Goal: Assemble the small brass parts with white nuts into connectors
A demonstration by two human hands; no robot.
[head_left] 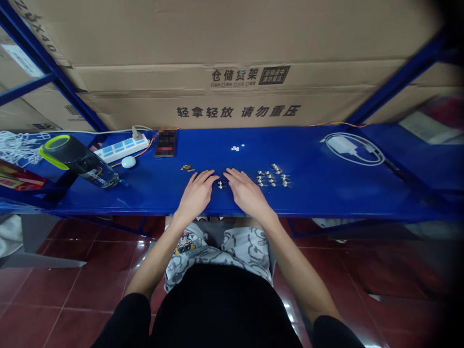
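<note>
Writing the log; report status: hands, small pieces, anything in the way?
Left hand and right hand open, flanking small pieces. Similar pieces grouped at right. Bottle off left, out of the way.

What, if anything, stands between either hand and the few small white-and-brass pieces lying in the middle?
Nothing visible: the small white-and-brass pieces lie on the blue shelf in the gap between the left hand and the right hand. The larger group of similar pieces lies right of both hands.
</note>
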